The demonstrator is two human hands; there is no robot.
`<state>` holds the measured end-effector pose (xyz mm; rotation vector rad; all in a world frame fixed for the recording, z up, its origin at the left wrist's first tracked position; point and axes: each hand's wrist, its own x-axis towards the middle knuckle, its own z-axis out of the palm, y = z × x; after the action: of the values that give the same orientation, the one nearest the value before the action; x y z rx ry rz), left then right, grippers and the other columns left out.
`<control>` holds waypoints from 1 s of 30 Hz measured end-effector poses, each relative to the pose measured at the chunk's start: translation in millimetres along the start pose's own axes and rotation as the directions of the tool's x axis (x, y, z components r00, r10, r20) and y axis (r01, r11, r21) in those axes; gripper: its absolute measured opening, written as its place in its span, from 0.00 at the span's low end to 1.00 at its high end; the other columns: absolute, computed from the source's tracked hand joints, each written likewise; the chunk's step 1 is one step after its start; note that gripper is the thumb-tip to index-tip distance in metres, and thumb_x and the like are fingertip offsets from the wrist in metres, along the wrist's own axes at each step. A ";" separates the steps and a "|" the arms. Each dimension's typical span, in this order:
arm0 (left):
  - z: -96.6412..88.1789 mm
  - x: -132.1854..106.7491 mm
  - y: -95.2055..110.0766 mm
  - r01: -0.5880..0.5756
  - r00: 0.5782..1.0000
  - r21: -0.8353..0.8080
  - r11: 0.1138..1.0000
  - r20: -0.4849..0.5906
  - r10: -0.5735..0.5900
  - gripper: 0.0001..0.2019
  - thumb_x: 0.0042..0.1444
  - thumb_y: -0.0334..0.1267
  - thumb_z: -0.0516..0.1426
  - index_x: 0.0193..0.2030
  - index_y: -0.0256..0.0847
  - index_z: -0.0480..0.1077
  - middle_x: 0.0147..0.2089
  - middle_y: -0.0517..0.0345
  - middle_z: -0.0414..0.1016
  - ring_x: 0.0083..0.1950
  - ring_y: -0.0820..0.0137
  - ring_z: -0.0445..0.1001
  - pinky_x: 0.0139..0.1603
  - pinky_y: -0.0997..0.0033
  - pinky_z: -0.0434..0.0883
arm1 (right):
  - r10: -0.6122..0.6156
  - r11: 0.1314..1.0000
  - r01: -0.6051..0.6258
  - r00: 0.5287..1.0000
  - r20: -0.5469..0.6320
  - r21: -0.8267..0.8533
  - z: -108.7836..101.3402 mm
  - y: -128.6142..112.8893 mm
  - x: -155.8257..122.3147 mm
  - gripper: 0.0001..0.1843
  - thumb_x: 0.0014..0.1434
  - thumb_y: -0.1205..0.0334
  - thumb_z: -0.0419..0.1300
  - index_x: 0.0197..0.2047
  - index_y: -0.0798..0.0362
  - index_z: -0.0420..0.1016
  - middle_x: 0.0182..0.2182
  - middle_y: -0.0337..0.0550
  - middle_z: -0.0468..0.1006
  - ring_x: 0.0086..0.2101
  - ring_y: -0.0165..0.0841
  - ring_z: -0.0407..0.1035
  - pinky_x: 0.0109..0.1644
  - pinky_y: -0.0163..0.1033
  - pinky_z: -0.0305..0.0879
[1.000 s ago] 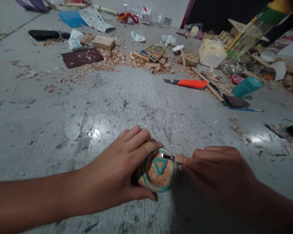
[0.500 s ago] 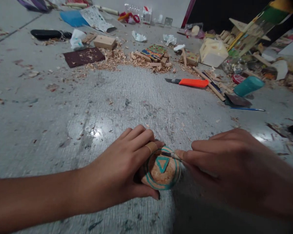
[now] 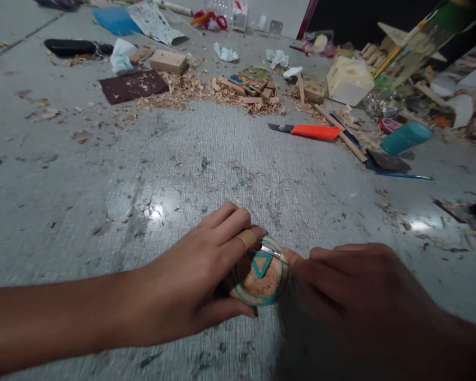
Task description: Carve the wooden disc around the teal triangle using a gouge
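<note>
A round wooden piece [image 3: 259,280] with a teal ring and a teal triangle on its face rests on the grey floor in front of me. My left hand [image 3: 190,280] wraps round its left side and grips it; one finger wears a tan bandage. My right hand [image 3: 353,291] pinches a small metal blade [image 3: 270,251]. The blade's tip rests on the top edge of the wooden piece, near the triangle.
Wood shavings [image 3: 206,90] and wooden blocks [image 3: 168,61] are strewn across the far floor. An orange-handled cutter [image 3: 307,130], a teal bottle [image 3: 404,137], dark sandpaper sheets [image 3: 133,85] and a pale box [image 3: 349,79] lie beyond the hands.
My right hand rose and then dropped low again, keeping the blade at the wooden piece's upper edge. The left hand kept its grip. The view shifted slightly.
</note>
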<state>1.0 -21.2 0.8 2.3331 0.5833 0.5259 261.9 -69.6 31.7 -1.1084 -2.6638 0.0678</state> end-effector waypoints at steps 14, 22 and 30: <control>1.2 2.0 -3.1 -0.005 1.000 0.008 1.000 -0.031 0.005 0.30 0.63 0.58 0.66 0.60 0.38 0.66 0.52 0.47 0.69 0.52 0.55 0.65 0.49 0.53 0.69 | -0.104 0.936 0.072 0.992 0.075 0.345 -8.9 34.7 15.5 0.08 0.72 0.68 0.57 0.43 0.51 0.78 0.24 0.30 0.69 0.23 0.26 0.59 0.29 0.38 0.49; 2.0 0.8 -3.5 0.002 1.000 0.010 1.000 -0.025 -0.002 0.33 0.58 0.54 0.71 0.61 0.37 0.65 0.52 0.47 0.67 0.52 0.55 0.64 0.49 0.52 0.69 | -0.076 0.997 0.076 0.997 0.004 -0.004 10.2 22.6 -8.2 0.13 0.76 0.62 0.53 0.52 0.48 0.79 0.23 0.32 0.69 0.21 0.29 0.52 0.28 0.42 0.40; 2.3 -0.3 0.2 0.060 0.998 0.009 0.998 -0.036 -0.060 0.39 0.52 0.53 0.75 0.62 0.38 0.64 0.53 0.48 0.68 0.53 0.54 0.65 0.50 0.51 0.69 | -0.031 0.919 0.038 0.999 -0.025 0.392 1.0 28.8 7.1 0.07 0.72 0.67 0.58 0.43 0.53 0.79 0.23 0.31 0.71 0.22 0.24 0.62 0.28 0.33 0.53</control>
<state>1.9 -22.7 -0.7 2.3125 0.6721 0.5392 276.8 -44.1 28.2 -0.9226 -2.4962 0.5576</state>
